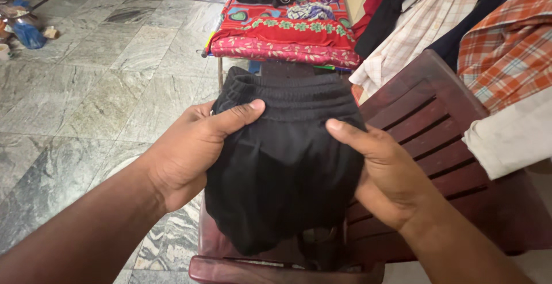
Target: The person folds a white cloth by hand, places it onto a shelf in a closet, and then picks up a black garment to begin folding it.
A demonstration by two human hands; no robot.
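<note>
A: What open room is seen in the head view?

B: A wide stretch of grey-green marble floor [98,71] is shown across the left half of the frame. The right half is taken up by a dark red slatted plastic chair [437,129], whose front edge is seen at the bottom centre.

A: And the garment?

B: A black folded garment [282,163] with a ribbed elastic waistband is held at the centre of the frame, above the chair. It is gripped from both sides: the left hand [190,152] is clamped on its left edge, thumb laid over the front, and the right hand [385,169] is pressed on its right edge the same way.

A: What is placed around it?

B: A red floral cloth [287,31] is spread over a stand at the top centre. Checked shirts [506,48] are hung at the upper right. A blue bag [27,34] is seen at the upper left edge.
</note>
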